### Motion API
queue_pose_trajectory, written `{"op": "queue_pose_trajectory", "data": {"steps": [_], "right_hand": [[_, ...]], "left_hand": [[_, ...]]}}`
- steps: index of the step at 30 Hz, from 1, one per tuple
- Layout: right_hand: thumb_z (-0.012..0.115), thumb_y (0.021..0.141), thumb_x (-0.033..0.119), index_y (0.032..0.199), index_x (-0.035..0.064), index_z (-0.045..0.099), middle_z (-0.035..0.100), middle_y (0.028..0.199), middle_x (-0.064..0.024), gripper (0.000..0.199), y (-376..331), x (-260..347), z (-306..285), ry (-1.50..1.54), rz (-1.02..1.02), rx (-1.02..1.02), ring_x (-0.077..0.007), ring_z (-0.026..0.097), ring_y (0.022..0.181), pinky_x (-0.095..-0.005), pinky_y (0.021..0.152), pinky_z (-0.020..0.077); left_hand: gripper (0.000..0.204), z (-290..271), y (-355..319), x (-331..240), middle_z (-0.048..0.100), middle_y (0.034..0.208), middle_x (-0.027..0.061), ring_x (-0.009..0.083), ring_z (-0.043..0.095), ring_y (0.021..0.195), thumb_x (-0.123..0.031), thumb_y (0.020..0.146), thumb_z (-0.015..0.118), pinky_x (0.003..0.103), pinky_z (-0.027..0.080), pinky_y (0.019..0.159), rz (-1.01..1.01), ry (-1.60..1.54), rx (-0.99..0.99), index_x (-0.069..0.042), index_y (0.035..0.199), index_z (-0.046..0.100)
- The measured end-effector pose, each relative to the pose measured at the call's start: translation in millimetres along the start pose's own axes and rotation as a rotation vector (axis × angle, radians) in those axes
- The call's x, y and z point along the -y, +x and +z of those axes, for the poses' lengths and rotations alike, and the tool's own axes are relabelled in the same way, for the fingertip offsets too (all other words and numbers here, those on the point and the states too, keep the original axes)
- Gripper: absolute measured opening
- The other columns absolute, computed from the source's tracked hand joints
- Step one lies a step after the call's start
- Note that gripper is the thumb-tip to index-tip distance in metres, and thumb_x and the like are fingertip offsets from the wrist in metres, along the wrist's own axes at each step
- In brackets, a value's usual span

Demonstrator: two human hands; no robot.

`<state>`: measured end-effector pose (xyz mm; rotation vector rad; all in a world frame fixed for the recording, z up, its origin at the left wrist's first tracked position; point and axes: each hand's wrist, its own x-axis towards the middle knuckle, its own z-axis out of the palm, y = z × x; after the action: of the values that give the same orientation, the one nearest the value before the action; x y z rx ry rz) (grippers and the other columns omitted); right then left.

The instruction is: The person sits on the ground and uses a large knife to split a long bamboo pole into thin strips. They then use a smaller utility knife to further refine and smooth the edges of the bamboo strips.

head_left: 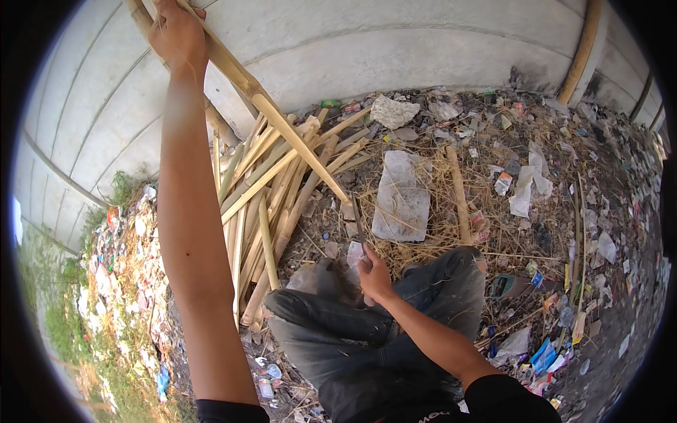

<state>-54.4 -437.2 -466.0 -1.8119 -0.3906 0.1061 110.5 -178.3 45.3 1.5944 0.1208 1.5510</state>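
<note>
High at the upper left, my left hand [180, 37] is wrapped round a long split bamboo strip [300, 144]. The strip slants down to the right, its pale lower end close to a knife [358, 222]. My right hand [375, 273] grips the knife low in front of my bent legs, with the dark narrow blade pointing up and away. Whether blade and strip touch is hard to make out. Under the strip lies a pile of split bamboo pieces [243, 190]. A flat pale stone slab [402, 201] lies to the right of the blade.
A grey concrete panel wall [395, 46] runs behind, with a bamboo pole [582, 53] upright against it. A pale rock [393, 111] sits near its foot. A short bamboo piece [460, 194] lies among shavings; litter [543, 352] covers the ground.
</note>
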Motion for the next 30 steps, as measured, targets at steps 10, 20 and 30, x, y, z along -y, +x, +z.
{"op": "queue_pose_trajectory", "data": {"steps": [10,20,30], "right_hand": [[0.062,0.105,0.009,0.159,0.0063,0.047,0.049,0.069,0.0028,0.056,61,108,-28,0.365,-0.198,-0.274,-0.0064,0.043,0.062,-0.0244,0.058,0.0404],[0.067,0.100,0.010,0.154,0.0124,0.055,0.074,0.114,-0.0130,0.055,16,-86,32,0.066,0.373,-0.091,-0.0140,0.066,0.092,-0.0306,0.084,0.0525],[0.067,0.103,0.012,0.157,0.0093,0.050,0.062,0.082,-0.0020,0.057,23,3,7,0.319,-0.153,-0.252,-0.0070,0.050,0.065,-0.0256,0.063,0.0457]], "left_hand": [[0.067,-7,1,8,0.071,0.078,0.0080,0.0182,0.064,0.080,-0.054,0.109,0.038,0.034,0.050,0.080,0.059,0.100,-0.039,0.000,0.090,0.073],[0.067,0,-10,-10,0.070,0.076,0.0089,0.0185,0.062,0.078,-0.053,0.109,0.036,0.035,0.050,0.079,0.063,0.005,0.002,-0.001,0.087,0.072],[0.068,-29,8,19,0.064,0.074,0.0119,0.0214,0.060,0.072,-0.054,0.111,0.032,0.038,0.052,0.076,-0.066,-0.014,0.019,0.004,0.091,0.061]]}}
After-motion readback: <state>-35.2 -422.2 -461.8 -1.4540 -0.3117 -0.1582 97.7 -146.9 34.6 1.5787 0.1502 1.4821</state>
